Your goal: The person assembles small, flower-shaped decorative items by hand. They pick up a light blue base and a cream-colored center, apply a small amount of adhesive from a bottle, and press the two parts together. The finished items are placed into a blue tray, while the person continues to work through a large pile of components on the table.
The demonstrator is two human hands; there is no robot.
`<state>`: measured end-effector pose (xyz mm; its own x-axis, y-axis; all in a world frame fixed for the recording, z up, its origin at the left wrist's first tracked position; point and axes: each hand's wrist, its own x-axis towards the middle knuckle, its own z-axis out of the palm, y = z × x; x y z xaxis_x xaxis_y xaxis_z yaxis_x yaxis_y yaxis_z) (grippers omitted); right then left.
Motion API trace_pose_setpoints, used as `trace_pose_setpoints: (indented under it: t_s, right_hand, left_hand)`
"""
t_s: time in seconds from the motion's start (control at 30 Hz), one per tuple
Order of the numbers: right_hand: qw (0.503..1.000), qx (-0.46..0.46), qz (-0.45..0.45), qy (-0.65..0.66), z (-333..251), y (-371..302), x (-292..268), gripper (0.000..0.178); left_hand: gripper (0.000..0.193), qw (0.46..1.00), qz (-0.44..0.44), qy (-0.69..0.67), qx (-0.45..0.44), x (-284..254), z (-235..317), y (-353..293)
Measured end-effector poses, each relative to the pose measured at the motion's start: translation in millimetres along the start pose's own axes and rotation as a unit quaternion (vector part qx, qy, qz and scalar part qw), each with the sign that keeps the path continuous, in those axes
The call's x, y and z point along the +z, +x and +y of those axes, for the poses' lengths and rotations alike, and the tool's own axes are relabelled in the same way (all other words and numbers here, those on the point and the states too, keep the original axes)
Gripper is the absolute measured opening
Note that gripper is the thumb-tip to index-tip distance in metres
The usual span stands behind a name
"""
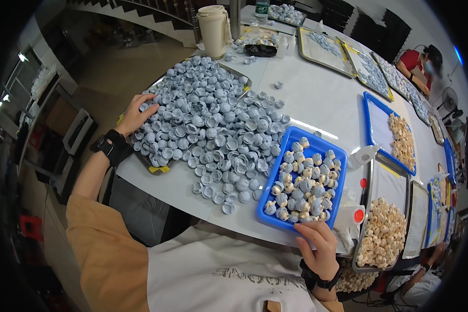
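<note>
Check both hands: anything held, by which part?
Right hand: at blue tray, near rim; grip unclear. Left hand: at shells, nothing visibly held.

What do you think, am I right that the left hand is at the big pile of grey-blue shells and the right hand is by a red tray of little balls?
Not quite: the tray by the right hand is blue, as the head view shows. The left hand is at the big pile of grey-blue shells.
</note>
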<state>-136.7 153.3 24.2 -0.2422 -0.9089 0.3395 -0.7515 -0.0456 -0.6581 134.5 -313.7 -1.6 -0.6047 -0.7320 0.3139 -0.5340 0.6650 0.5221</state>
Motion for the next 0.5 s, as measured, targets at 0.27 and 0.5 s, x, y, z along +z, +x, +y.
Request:
trace_pose_setpoints:
  t_s: [0.27, 0.5]
  right_hand:
    - [1.000, -0.009, 0.003, 0.005, 1.4, -0.7, -0.4, 0.028]
    - [1.000, -0.009, 0.004, 0.005, 3.7, -2.4, -0.2, 0.028]
  left_hand:
    - [0.043, 0.999, 0.002, 0.004, -0.033, -0.8, -9.8, 8.0]
    - [0.037, 1.000, 0.004, 0.009, -0.025, -2.3, -3.2, 9.0]
